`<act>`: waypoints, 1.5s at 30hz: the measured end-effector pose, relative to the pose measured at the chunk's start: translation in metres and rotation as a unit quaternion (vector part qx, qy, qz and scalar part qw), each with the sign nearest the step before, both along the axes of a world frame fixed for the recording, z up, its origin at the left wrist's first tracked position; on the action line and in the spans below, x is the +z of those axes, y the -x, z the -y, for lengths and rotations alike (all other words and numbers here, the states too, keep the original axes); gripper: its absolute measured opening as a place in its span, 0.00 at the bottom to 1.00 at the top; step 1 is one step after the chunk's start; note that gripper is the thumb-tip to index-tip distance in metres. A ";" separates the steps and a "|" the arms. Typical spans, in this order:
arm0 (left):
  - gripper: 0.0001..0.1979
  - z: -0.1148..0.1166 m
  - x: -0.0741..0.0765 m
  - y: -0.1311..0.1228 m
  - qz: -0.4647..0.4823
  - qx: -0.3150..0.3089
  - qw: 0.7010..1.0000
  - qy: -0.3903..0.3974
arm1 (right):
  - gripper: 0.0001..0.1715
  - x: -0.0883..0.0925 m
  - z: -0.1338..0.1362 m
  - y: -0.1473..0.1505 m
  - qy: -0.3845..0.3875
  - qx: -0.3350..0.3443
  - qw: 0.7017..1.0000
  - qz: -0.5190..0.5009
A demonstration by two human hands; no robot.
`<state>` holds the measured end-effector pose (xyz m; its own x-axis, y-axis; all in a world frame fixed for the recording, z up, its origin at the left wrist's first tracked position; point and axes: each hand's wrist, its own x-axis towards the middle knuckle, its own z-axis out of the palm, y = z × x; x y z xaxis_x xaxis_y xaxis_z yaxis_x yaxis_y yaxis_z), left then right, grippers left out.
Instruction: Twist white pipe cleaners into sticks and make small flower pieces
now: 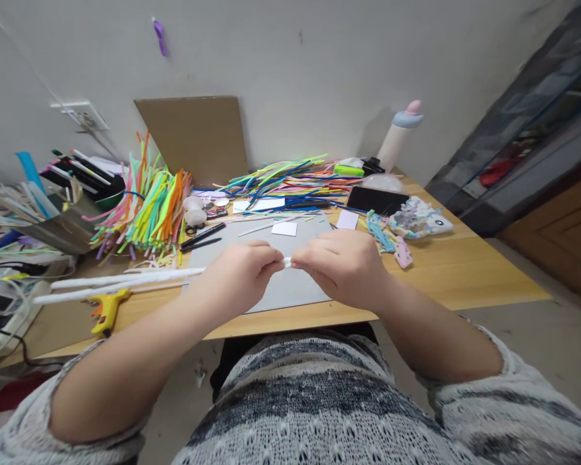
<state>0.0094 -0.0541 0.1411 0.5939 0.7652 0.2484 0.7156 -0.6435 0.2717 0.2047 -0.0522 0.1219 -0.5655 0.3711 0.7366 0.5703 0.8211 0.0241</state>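
Observation:
My left hand (244, 271) is closed in a pinch on fuzzy white pipe cleaners (121, 282). Their long ends stretch out to the left, past the wrist. Fingertips of my right hand (348, 266) pinch the same white bundle close by, and a short piece that looks twisted shows between the two hands. Whatever lies inside the right fist is hidden. Both hands are above a grey mat (290, 294) on the wooden table. A small white card (284, 228) lies on the mat just beyond the fingers.
Bundled coloured pipe cleaners (150, 213) stand at the left, with loose ones (290, 177) along the wall. A yellow glue gun (110, 311) lies near the front left. Black pens (203, 237) rest beside the mat. Right of it are a dark phone (377, 200) and a bottle (394, 142).

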 end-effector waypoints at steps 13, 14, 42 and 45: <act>0.08 0.013 0.010 0.001 0.026 0.016 0.995 -0.100 | 0.11 -0.031 -0.027 0.019 0.476 0.226 0.808 -0.264; 0.07 0.012 0.010 0.001 0.047 0.025 0.994 -0.095 | 0.11 -0.035 -0.021 0.023 0.478 0.215 0.803 -0.284; 0.09 0.005 -0.011 -0.003 -0.153 -0.019 0.982 -0.111 | 0.11 -0.018 -0.012 0.001 0.156 0.095 0.983 0.001; 0.09 0.011 -0.005 -0.001 -0.152 -0.060 0.977 -0.139 | 0.08 -0.017 -0.022 0.001 0.383 0.198 0.899 -0.080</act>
